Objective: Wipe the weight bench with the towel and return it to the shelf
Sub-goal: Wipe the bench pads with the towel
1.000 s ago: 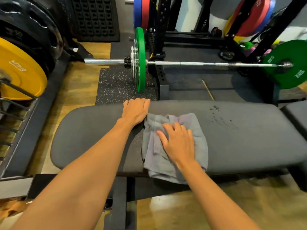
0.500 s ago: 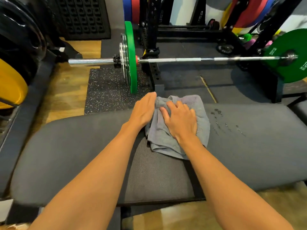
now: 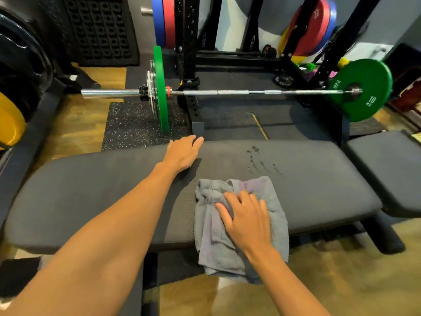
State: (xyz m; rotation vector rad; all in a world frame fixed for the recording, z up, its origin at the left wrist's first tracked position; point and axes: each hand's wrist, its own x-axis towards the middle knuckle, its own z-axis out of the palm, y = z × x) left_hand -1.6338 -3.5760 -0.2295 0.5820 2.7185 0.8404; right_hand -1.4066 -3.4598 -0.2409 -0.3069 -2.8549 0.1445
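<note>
- Nearest to me, my right hand (image 3: 247, 221) lies flat on the grey towel (image 3: 239, 226), fingers spread and pressing down rather than curled around the cloth; nothing is pinched in it.
- The towel sits crumpled on the near side of the weight bench (image 3: 319, 192), directly under that palm, and its lower part hangs over the near edge toward the wooden floor (image 3: 341, 281).
- My left hand (image 3: 182, 153) rests apart from the towel, up and to the left of it, open and flat on the pad with its fingertips at the far edge; it grips nothing.
- Just beyond the towel, to the upper right, I see a cluster of wet droplets (image 3: 257, 159) on the pad, not covered by the cloth.
- A second pad (image 3: 387, 169) lies just beside the bench at the right, with a narrow gap between.
- Past the far edge, a barbell (image 3: 227, 92) runs across the view above speckled rubber matting (image 3: 134, 124).
- Its left green plate (image 3: 160, 87) stands edge-on; the right green plate (image 3: 364, 90) faces me and reads "10 KG", with smaller print I cannot make out.
- Black rack uprights (image 3: 188, 42) stand behind the bar; white lettering on the slanted posts is too blurred to read.
- Farther back, blue and red plates (image 3: 163, 19) hang in the rack, and a yellow plate (image 3: 9, 124) sits at the far left.
</note>
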